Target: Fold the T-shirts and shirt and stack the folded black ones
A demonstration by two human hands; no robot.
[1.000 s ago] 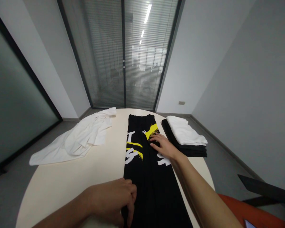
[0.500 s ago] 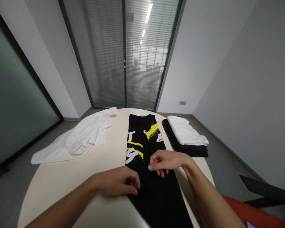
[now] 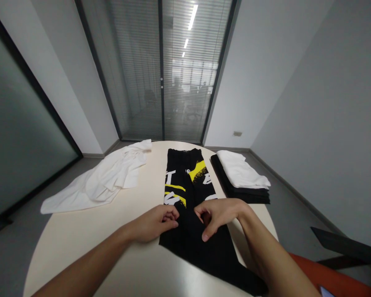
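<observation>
A pair of black trousers (image 3: 185, 231) with white and yellow print lies lengthwise on the round table (image 3: 132, 272), waistband at the far end. My left hand (image 3: 156, 222) is closed at the left edge of the legs, fingers curled and thumb against the cloth. My right hand (image 3: 219, 214) rests over the right side of the legs, its thumb and bent fingers apart with the black fabric under them. The near edge of the trousers slants from beside my left hand down to the lower right.
A crumpled white garment (image 3: 108, 177) is spread at the left of the table. On the right sits a stack of folded black clothes (image 3: 250, 196) with a folded white garment (image 3: 243, 169) on top. An orange chair (image 3: 330, 272) stands at the lower right.
The lower left part of the trousers has been drawn up the table, so their near edge now shows. My left hand moved slightly away from me; my right thumb has spread from its fingers.
</observation>
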